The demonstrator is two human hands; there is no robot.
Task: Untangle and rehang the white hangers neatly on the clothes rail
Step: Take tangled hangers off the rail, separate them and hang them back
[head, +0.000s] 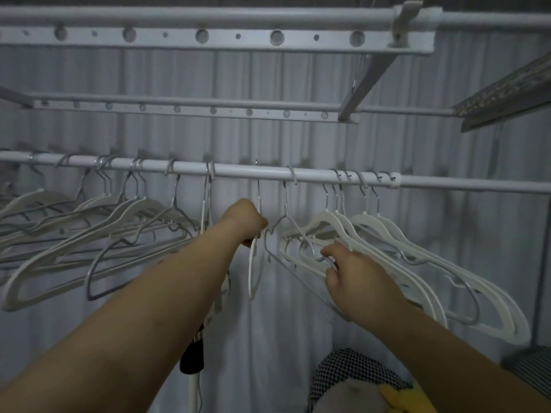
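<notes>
The left grip [246,222] is closed round a lone white hanger [253,269] under the middle of the clothes rail [238,169]. The right grip [351,278] curls its fingers through the tangled hangers [387,251] just to the right. Best to steady that bunch and ease the single one leftward, hooks seated.

Checkered cloth [348,369] low right; yellow item [398,396] beside; corrugated wall [298,81] behind.
</notes>
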